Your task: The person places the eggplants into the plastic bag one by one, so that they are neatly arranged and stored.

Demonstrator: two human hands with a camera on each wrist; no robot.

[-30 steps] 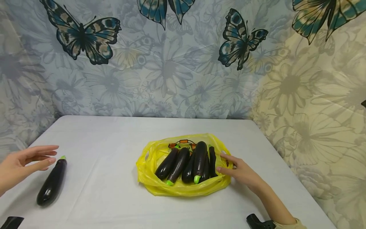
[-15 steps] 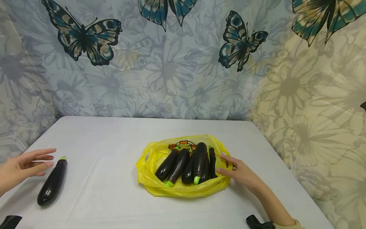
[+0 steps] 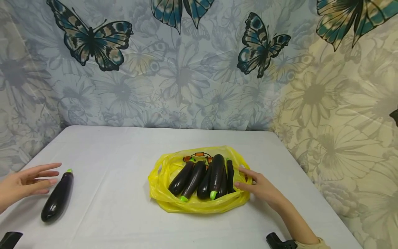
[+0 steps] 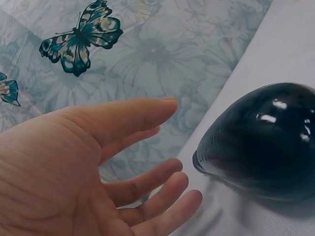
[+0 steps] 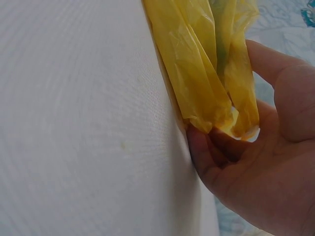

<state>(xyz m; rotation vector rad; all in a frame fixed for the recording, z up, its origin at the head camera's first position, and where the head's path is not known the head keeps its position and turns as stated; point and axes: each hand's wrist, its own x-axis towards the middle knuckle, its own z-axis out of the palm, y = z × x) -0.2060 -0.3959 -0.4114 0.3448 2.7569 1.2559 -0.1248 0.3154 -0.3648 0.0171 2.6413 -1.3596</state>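
An eggplant with a green stem end lies on the white table at the left. Just left of it hovers my left hand, fingers spread and nothing in them; the left wrist view shows a gap between its fingertips and the dark, glossy eggplant. In the middle lies a yellow plastic bag, its mouth spread wide around several eggplants. My right hand holds the bag's right edge. In the right wrist view, thumb and curled fingers go round the gathered yellow plastic bag.
A white cloth covers the table. Behind it hangs a floral backdrop with butterflies. A black device sits at the right wrist, and another dark piece shows at the lower left.
My left hand has drawn back slightly leftward and down from the eggplant's stem end. The right hand and the bag stay almost where they were.
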